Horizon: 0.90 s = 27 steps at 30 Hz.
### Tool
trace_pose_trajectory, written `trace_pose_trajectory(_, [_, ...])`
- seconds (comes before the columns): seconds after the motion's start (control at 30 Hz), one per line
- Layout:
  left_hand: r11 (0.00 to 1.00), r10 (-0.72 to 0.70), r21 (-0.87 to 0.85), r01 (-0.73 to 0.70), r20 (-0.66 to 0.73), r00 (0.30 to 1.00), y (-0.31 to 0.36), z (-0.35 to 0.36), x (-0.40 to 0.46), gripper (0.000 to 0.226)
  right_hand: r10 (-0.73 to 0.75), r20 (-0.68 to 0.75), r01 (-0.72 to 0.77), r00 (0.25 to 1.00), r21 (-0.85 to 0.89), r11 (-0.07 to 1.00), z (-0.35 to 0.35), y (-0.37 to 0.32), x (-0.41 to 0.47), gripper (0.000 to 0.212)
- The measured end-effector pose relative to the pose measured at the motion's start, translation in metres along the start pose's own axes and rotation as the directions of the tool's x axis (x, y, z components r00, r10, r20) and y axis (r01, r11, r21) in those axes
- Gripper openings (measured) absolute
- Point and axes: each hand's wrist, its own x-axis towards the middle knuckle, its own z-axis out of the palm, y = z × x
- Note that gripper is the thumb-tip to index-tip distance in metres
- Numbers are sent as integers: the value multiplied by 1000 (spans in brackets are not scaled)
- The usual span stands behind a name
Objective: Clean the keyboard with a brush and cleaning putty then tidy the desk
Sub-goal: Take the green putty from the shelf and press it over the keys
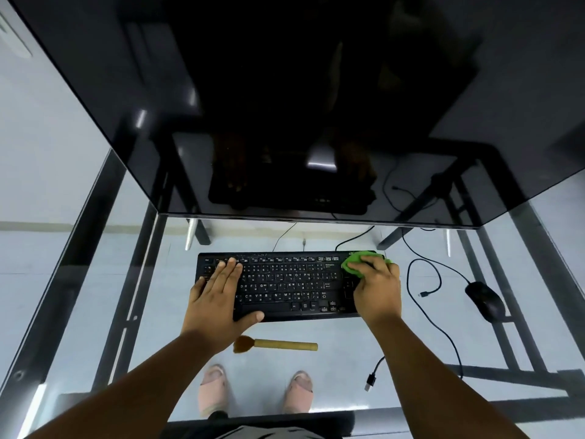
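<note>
A black keyboard [285, 285] lies on the glass desk [152, 359] below the monitor. My left hand [218, 289] rests flat on the keyboard's left end, fingers straight. My right hand [376, 286] presses a lump of green cleaning putty [356, 263] onto the keyboard's upper right corner, over the number pad, fingers curled over it. A brush [275, 344] with brown bristles and a tan handle lies on the glass just in front of the keyboard, bristles pointing left.
A large dark monitor [300, 106] looms over the back of the desk. A black mouse [484, 299] sits to the right with its cable looping. A loose USB cable [372, 377] lies at the front right. My feet show through the glass.
</note>
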Motion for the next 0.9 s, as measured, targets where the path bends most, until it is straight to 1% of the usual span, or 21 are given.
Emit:
trace_pose_trajectory(0.03, [1000, -2, 3, 2, 0, 1000, 1, -1, 0, 106, 19, -1, -19, 1000, 3, 1000, 0, -1, 0, 57])
trace_pose_trajectory(0.07, [1000, -5, 1, 5, 0, 1000, 1, -1, -1, 105, -2, 14, 2, 1000, 11, 1000, 1, -4, -1, 58])
trace_pose_trajectory(0.17, [1000, -15, -26, 14, -19, 1000, 3, -1, -1, 99, -168, 81, 164, 983, 50, 985, 0, -10, -2, 58])
trace_pose_trajectory(0.2, [999, -15, -33, 14, -31, 999, 4, -2, -1, 95, -173, 81, 167, 982, 79, 983, -1, -10, -2, 58])
trace_pose_trajectory(0.3, [995, -29, -94, 21, -80, 996, 6, -7, -2, 80, -65, 3, 63, 998, 208, 976, -6, -16, -5, 55])
trace_pose_trajectory(0.37, [985, -35, -173, 16, -107, 994, 9, -11, -2, 71, -96, 1, 91, 995, 286, 954, -8, -28, -9, 51])
trace_pose_trajectory(0.43, [973, -33, -230, 2, -133, 991, 13, -14, -1, 58, -158, 120, 108, 980, 344, 933, -8, -42, -14, 46])
trace_pose_trajectory(0.5, [962, -49, -274, 9, -139, 989, 17, -18, -2, 47, -191, 248, 93, 950, 361, 928, -7, -48, -15, 44])
trace_pose_trajectory(0.57, [957, -61, -291, 19, -136, 989, 17, -20, -3, 43, -182, 319, 53, 930, 374, 926, -8, -49, -15, 50])
trace_pose_trajectory(0.63, [958, -59, -287, 16, -141, 988, 14, -20, -4, 39, -131, 312, -20, 941, 438, 899, -10, -46, -15, 54])
trace_pose_trajectory(0.7, [957, -69, -289, 26, -139, 988, 10, -17, -5, 35, -12, 234, -105, 972, 479, 871, -12, -41, -15, 44])
trace_pose_trajectory(0.77, [953, -82, -299, 37, -139, 987, 10, -15, -6, 30, 152, 182, -219, 972, 440, 871, -15, -33, -12, 31])
trace_pose_trajectory(0.8, [951, -84, -306, 38, -139, 987, 11, -15, -6, 28, 220, 218, -292, 951, 397, 870, -17, -31, -10, 27])
trace_pose_trajectory(0.83, [948, -82, -315, 36, -134, 987, 13, -15, -6, 26, 260, 297, -355, 919, 338, 871, -19, -29, -8, 27])
trace_pose_trajectory(0.9, [944, -76, -326, 38, -106, 991, 19, -16, -5, 23, 281, 475, -415, 834, 204, 887, -24, -30, -5, 30])
